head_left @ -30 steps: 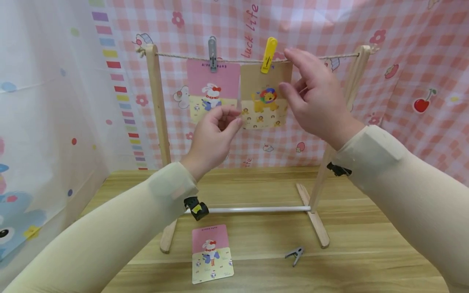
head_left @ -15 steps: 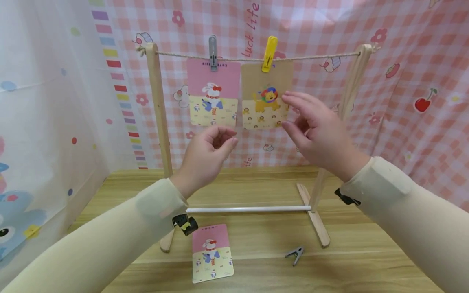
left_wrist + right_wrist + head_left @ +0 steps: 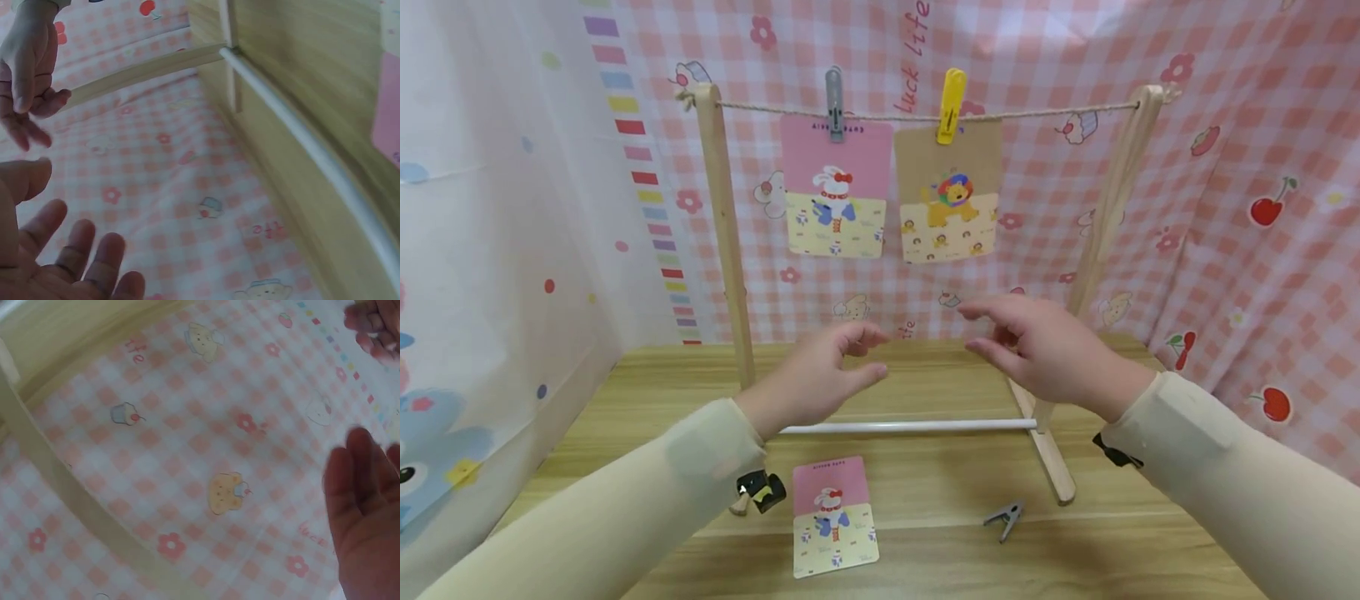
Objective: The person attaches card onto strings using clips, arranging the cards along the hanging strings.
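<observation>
A pink and cream rabbit card [image 3: 835,187] hangs from a twine line [image 3: 1045,113] under a grey clothespin [image 3: 835,104]. Beside it, a yellow clothespin [image 3: 951,107] holds up a brown and cream lion card [image 3: 950,192]. Below the cards, my left hand [image 3: 820,371] is in the air with loosely bent fingers and nothing in it. Facing it, my right hand [image 3: 1045,350] also holds nothing, its fingers relaxed. A second rabbit card [image 3: 835,517] lies flat on the wooden table. To its right lies another grey clothespin [image 3: 1005,521].
Two wooden posts, left [image 3: 724,225] and right [image 3: 1112,208], carry the line. A white rod [image 3: 910,427] joins them low down, behind the loose card and clothespin. Pink checkered cloth [image 3: 1150,167] covers the back, and a white curtain [image 3: 497,208] hangs at the left.
Both hands have moved down, away from the hanging cards. The right hand has left the lion card's edge. Both cards stay clipped to the line.
</observation>
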Demonstrator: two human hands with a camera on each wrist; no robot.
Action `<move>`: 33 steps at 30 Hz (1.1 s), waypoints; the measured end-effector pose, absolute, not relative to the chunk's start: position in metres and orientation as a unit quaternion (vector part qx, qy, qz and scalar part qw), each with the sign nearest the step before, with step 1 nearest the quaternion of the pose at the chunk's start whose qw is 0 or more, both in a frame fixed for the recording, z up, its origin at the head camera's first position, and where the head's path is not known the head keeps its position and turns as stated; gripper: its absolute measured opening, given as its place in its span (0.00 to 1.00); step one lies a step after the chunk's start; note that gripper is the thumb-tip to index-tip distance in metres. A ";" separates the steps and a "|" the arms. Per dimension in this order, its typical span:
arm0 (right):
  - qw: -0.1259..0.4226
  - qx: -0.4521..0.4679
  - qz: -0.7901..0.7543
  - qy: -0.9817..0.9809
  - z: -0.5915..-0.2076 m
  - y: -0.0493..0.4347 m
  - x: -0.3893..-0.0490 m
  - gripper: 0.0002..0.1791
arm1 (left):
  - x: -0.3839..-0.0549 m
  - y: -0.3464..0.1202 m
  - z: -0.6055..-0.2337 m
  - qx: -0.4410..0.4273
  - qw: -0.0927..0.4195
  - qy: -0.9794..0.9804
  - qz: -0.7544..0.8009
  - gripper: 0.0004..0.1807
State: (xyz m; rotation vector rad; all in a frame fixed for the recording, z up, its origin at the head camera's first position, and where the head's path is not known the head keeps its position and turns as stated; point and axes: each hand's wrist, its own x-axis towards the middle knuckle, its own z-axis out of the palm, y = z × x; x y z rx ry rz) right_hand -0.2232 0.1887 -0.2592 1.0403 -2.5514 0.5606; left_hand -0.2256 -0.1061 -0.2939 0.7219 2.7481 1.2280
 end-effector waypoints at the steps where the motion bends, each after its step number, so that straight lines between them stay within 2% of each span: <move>1: 0.140 0.362 0.192 -0.901 -0.262 0.190 -0.223 0.20 | -0.225 -0.107 -0.297 0.235 0.032 0.892 0.384 0.23; 8: -0.021 0.330 0.127 -0.935 -0.286 0.199 -0.221 0.23 | -0.219 -0.115 -0.322 0.240 0.084 0.906 0.339 0.30; 12: -0.079 0.333 0.097 -0.934 -0.303 0.204 -0.221 0.24 | -0.218 -0.119 -0.336 0.242 0.104 0.913 0.312 0.34; 16: -0.107 0.327 0.089 -0.935 -0.321 0.208 -0.219 0.22 | -0.216 -0.124 -0.346 0.234 0.129 0.923 0.276 0.37; 23: -0.176 0.252 0.094 -0.947 -0.348 0.219 -0.221 0.25 | -0.210 -0.129 -0.357 0.204 0.192 0.925 0.256 0.42; 29: -0.215 0.190 0.120 -0.950 -0.367 0.227 -0.223 0.24 | -0.206 -0.131 -0.367 0.198 0.203 0.929 0.238 0.43; 33: -0.220 0.183 0.126 -0.950 -0.375 0.227 -0.222 0.24 | -0.207 -0.134 -0.372 0.196 0.207 0.930 0.233 0.43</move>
